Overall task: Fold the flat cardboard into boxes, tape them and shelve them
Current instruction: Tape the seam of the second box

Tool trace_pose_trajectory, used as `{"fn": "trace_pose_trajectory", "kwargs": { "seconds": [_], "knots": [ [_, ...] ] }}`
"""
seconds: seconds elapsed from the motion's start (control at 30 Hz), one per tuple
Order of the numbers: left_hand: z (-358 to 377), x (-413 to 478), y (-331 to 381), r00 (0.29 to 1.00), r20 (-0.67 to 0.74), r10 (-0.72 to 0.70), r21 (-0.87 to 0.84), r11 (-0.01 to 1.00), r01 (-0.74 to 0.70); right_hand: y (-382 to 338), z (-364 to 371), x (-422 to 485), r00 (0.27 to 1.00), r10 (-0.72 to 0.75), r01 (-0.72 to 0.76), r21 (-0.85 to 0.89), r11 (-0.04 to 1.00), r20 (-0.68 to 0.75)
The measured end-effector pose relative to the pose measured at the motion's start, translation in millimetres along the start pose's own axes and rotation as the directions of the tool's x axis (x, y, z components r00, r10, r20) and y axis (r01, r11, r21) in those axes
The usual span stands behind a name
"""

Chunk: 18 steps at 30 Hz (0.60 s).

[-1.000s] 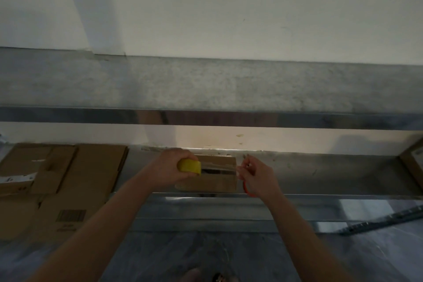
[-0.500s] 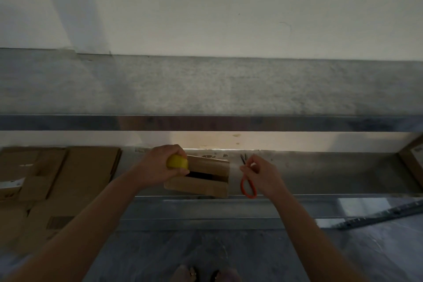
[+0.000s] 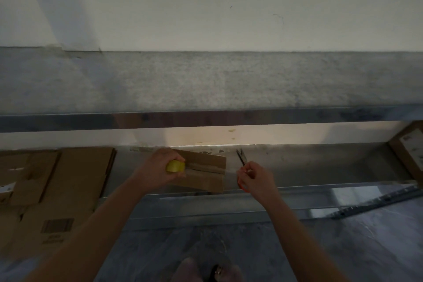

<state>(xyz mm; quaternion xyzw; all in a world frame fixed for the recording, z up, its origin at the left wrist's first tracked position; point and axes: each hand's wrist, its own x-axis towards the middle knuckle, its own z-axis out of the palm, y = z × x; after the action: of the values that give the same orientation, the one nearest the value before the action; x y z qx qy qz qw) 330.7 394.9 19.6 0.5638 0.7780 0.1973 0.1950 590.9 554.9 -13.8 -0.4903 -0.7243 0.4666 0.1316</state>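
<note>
— Where is the box?

— The small brown cardboard box point(image 3: 206, 181) sits on the lower grey metal shelf point(image 3: 309, 165), near its front lip and turned a little askew. Its top flaps are folded down and meet in a seam, so whatever may be inside cannot be seen.

— And the hands?

— The left hand point(image 3: 158, 168) is curled round a yellow roll of tape point(image 3: 175, 166) and holds it down on the left end of the box top. A pale strip of clear tape point(image 3: 206, 168) runs from the roll along the seam towards the right edge of the box. The right hand point(image 3: 257, 178) is just beside that edge, its fingers closed round the handles of the orange-handled scissors point(image 3: 240, 159). The dark blades point away towards the wall and look a little apart.

— Is the right hand touching the box?

— I cannot tell; it is very close to the right end.

— What else does that shelf hold?

— Flat brown cardboard sheets point(image 3: 75, 181) lie stacked at the left end, well apart from the box, the nearest one with a printed mark. At the far right stands a brown carton with a white label point(image 3: 407, 153), only partly in view and its contents hidden. The upper grey metal shelf point(image 3: 206, 82) runs above, against the white wall.
</note>
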Motion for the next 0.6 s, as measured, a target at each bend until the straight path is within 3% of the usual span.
{"fn": "trace_pose_trajectory", "kwargs": {
  "seconds": [0.27, 0.6],
  "knots": [
    [12, 15, -8, 0.997, -0.073, -0.002, 0.01, 1.0, 0.003, 7, 11, 15, 0.998, 0.059, -0.059, -0.013, 0.998, -0.033],
    [5, 27, -11, 0.998, -0.058, 0.038, -0.034, 0.999, -0.04, 24, 51, 20, 0.985, 0.151, -0.135, 0.173, 0.976, -0.079]
  ]
}}
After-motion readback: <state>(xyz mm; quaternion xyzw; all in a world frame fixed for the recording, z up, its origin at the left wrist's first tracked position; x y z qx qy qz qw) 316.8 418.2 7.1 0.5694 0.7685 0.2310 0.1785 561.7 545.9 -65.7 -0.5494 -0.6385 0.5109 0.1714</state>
